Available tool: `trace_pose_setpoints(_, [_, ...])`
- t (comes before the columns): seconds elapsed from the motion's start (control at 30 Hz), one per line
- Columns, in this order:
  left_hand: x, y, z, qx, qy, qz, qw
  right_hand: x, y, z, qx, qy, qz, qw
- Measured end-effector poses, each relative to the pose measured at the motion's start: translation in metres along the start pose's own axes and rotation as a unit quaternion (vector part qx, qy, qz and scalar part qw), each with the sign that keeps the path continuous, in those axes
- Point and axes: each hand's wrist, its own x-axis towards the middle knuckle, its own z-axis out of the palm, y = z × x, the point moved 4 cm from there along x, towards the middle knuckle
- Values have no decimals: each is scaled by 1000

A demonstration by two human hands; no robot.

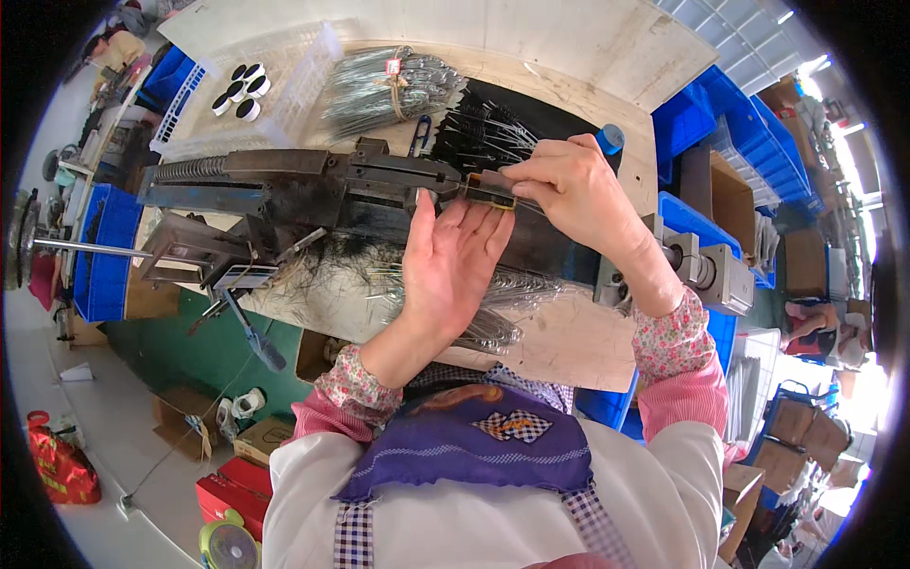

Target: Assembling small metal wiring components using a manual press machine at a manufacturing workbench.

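My left hand (pixel 447 258) lies palm up with its fingers stretched out, their tips under a small dark block with a yellow edge (pixel 491 196). From the right, my right hand (pixel 580 197) pinches the block's right end between thumb and fingers. Whether the block is fixed to the machine cannot be made out. Both hands are over a long dark metal machine (pixel 294 180) that spans the bench. Just beyond them lie thin brushes with black bristles and wire stems (pixel 488 128). Looped silvery wires (pixel 493 327) lie under and beside my left wrist.
A bundle of tied wires (pixel 393 90) and a clear plastic basket (pixel 270 100) with black-and-white round pieces stand at the back. A blue-capped container (pixel 609 139) stands beyond my right hand. A metal frame with a rod (pixel 194 248) juts out left. Blue bins (pixel 684 119) line the right.
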Motion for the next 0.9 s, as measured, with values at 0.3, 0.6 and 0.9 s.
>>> trace_pose_setpoints(0.3, [0, -2, -1, 1, -20, 12, 1000, -2, -18, -8, -49, 67, -104, 991])
trace_pose_setpoints(0.6, [-1, -1, -7, -24, 0, 16, 1000, -12, -47, 0, -149, 20, 12, 989])
trace_pose_setpoints(0.9, [8, 7, -3, -42, 0, -31, 999, -11, -42, 12, -235, -41, 13, 971])
